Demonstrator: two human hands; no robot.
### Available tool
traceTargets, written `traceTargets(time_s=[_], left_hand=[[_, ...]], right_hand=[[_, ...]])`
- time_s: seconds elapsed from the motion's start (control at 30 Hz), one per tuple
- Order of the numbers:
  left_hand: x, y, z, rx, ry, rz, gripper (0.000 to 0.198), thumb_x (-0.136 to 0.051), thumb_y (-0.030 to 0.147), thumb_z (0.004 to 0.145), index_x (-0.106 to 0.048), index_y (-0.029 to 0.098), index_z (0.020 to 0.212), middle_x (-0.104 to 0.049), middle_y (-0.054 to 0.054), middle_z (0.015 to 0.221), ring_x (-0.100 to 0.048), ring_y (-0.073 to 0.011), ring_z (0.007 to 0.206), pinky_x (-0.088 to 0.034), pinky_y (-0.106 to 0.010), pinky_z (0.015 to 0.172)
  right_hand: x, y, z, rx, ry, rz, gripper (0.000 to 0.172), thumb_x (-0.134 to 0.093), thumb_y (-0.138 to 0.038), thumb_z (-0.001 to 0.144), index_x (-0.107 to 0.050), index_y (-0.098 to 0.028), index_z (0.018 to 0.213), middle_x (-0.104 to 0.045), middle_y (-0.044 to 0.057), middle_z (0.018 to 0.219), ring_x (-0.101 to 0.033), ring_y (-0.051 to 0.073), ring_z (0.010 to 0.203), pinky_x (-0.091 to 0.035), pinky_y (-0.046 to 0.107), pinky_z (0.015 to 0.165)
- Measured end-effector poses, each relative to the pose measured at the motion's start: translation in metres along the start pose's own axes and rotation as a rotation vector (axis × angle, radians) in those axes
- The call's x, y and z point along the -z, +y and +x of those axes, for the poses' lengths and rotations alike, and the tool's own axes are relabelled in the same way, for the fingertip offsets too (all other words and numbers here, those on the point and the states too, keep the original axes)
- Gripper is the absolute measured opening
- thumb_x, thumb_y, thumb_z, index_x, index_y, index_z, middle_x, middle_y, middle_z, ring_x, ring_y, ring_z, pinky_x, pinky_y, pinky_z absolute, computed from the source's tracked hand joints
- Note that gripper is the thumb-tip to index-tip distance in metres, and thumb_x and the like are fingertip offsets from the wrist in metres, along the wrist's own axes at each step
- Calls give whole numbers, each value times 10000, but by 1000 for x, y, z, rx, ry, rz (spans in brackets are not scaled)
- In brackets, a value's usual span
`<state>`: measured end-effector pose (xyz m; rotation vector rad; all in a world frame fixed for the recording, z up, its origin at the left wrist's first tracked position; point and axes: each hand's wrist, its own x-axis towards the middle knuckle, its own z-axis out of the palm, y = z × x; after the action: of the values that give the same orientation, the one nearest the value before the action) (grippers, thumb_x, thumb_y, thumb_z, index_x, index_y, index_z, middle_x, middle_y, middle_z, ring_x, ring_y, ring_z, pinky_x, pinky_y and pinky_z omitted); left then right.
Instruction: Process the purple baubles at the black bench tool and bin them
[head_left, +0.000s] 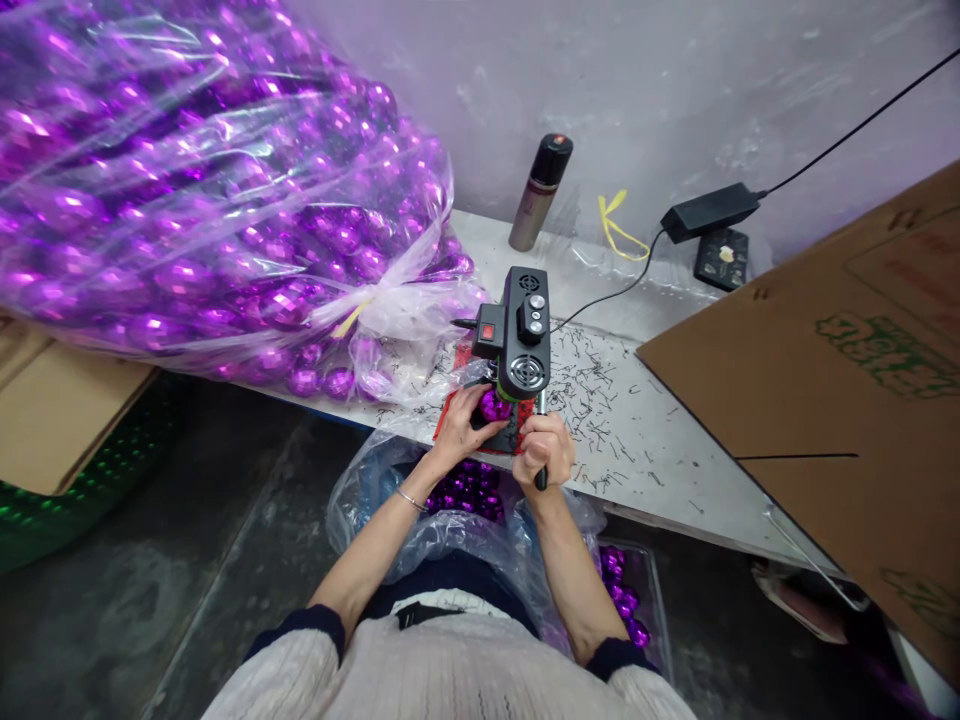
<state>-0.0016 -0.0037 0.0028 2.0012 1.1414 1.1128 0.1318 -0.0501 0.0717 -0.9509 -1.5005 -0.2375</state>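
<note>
A purple ball point(495, 406) sat by the black machine's near end point(528, 374), apparently being positioned.
The left hand point(461, 428) pinched the ball; the right hand point(547, 448) gripped the lever point(541, 479), whose next stroke seemed to call for steady alignment.

A smudged grey-lilac wall point(660, 80) rises at the upper centre and right, a whitish tabletop point(667, 450) slants across the middle, and a dark, seamed floor point(112, 620) shows lower left.

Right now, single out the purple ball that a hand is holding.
The purple ball at the near end of the black machine, gripped by the left hand; the others lie in the large tied bag or below the table.
</note>
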Motion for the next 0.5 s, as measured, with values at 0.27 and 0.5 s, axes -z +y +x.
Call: traceTargets(time_s=[0.27,0.5], left_hand=[[-2,-4,0,-62,28,3,605,-719,508,877,-548,192,1363,-660,-148,1302,-623,-290,1233,-474,-491,1088],[-1,-7,0,-82,24,-16,590,-723,489,879,-547,188,1355,-664,-149,1289,-626,-289,1230,-486,-483,1072]], right_hand=[[-1,1,-2,17,-16,-15,287,-346,-282,1026,-449,-238,762,-564,13,726,-473,130,592,-376,312,584],[-5,6,-7,128,-27,-62,280,-348,-264,1021,-456,-241,763,-566,9,701,-490,138,603,-424,311,593]])
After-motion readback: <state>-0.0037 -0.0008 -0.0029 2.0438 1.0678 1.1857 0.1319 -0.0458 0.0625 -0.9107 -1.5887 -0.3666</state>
